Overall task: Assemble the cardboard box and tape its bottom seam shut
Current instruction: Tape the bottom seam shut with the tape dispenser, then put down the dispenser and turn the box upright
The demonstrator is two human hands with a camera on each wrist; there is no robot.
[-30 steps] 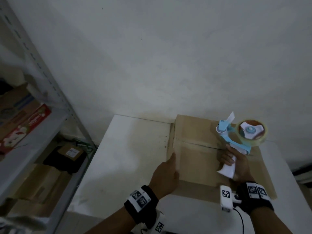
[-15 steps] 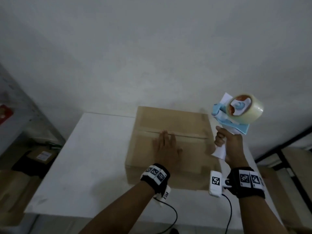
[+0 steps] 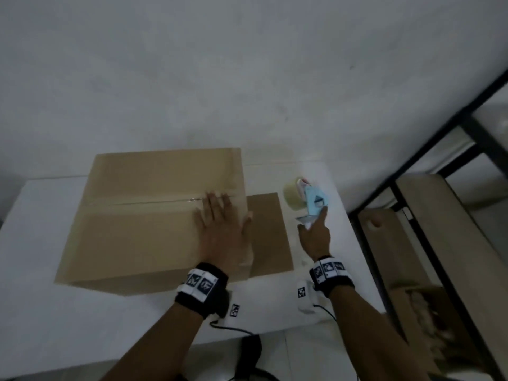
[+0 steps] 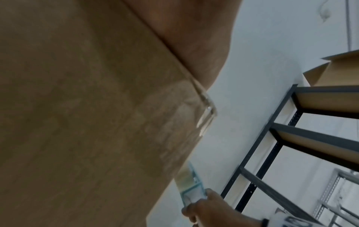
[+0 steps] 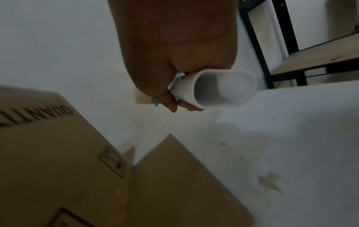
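A brown cardboard box [image 3: 143,215] stands on the white table [image 3: 55,339], its flaps closed and a strip of clear tape [image 3: 154,202] along the centre seam. My left hand [image 3: 220,224] lies flat on the box's right end, fingers straight, over the end of the seam. One lower flap [image 3: 268,232] sticks out flat on the table to the right. My right hand [image 3: 314,232] grips the white handle [image 5: 219,89] of a light-blue tape dispenser [image 3: 313,200], low over the table right of the box. The clear tape roll [image 3: 292,196] points away from me.
A dark metal shelf rack [image 3: 412,188] with wooden boards stands close on the right, holding cardboard [image 3: 445,221]. A white wall [image 3: 247,78] runs behind the table. Cables hang from both wrist units at the table's near edge.
My right hand has brought the dispenser down from the air to the table right of the box. My left hand slid right along the box top to its right end. The view swung right.
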